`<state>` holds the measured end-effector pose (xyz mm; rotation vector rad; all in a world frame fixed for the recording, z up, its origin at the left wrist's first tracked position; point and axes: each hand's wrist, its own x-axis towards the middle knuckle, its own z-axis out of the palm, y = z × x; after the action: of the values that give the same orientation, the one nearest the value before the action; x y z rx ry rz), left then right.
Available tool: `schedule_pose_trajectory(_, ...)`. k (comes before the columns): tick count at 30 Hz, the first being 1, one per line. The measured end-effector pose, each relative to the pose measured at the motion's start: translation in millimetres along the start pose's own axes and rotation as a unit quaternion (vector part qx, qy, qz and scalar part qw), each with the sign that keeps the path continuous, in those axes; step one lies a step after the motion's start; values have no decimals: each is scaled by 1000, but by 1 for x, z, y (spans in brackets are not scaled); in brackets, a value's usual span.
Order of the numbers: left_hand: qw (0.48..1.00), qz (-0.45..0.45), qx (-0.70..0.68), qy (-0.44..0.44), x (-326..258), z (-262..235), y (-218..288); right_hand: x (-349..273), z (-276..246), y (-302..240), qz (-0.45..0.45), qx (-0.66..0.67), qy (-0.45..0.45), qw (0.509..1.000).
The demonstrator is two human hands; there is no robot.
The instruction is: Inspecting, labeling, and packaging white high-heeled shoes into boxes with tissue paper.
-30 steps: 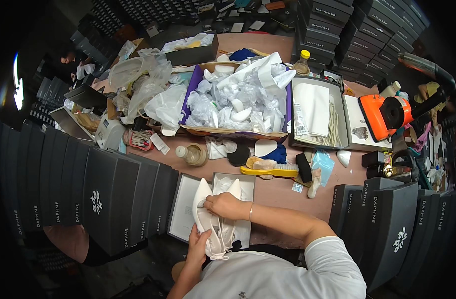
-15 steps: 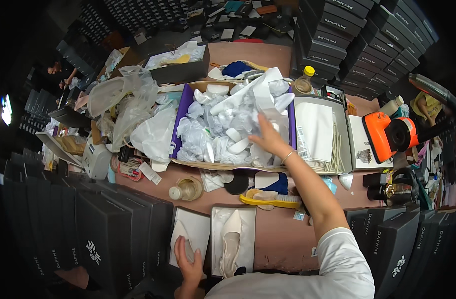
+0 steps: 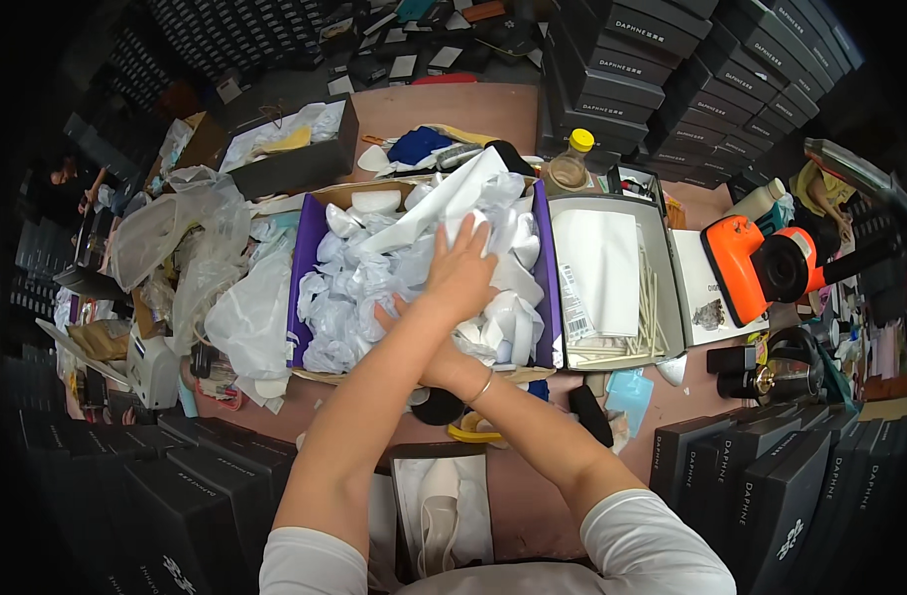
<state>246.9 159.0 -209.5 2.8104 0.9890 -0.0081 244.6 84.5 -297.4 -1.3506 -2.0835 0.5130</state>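
Cream-white shoe lies in the open shoe box right under our chest, untouched by both hands. Above it our forearms cross. The right hand, w/ a thin bangle at the wrist, sits at the near edge of the purple box and is mostly hidden under the left forearm; we can't tell if it's gripping or loose, only one finger tip shows. The left hand is further in, fingers spread, palm flat on the tissue paper, not closed on anything.

As we judge it, the step goes best w/ a light pinch on one crumpled sheet rather than a flat press, since the sheets are tangled and a grab could drag several out or tear them. The lower hand can steady the pile.

The tissue fills the purple box: directly under the left palm, around the right hand, w/ more of it to the left of both.

Beyond the box, approx. at the far table edge, stands a bottle w/ a yellow cap.
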Motion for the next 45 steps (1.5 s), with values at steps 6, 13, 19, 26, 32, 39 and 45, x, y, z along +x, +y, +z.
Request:
schedule_pose_trajectory(6,991,-124,49,-32,-44,58,-72,-5,3,-1,-4,22,-59,998)
schedule_pose_trajectory(13,989,-141,34,-9,-51,85,-98,-22,-85,-31,12,46,-27,999)
schedule_pose_trajectory(19,985,-154,-72,15,-58,80,-105,-4,-143,68,42,-172,83,981)
schedule_pose_trajectory(26,985,-162,-32,43,-58,94,-97,-13,-101,101,80,-400,-55,912)
schedule_pose_trajectory(32,984,-137,-84,-77,-60,64,-98,8,-110,95,157,-377,-209,889)
schedule_pose_trajectory(39,995,-78,-46,-30,-71,12,-69,3,-156,71,153,-271,-174,934)
schedule_pose_trajectory(45,992,-90,-44,79,-91,-26,-32,-25,-185,86,299,228,-25,926)
